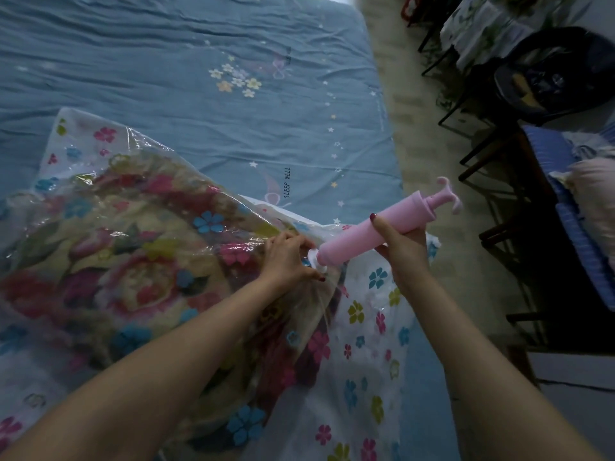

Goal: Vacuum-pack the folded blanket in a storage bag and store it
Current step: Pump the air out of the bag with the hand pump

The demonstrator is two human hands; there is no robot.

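Blue bed [166, 61]: storage bag [366, 327] w/ blanket [133, 261] at near edge. Left hand [288, 257] pinches valve [314, 257]; right hand [399, 242] grips pump [376, 232]. Step: seating pump. Next, prob. pull handle [447, 193] while steadying valve.

left grip [289, 257] pinching, right grip [401, 247] wrapped closed

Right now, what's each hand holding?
Left hand: pinches the bag's white valve.
Right hand: grips the pink pump.
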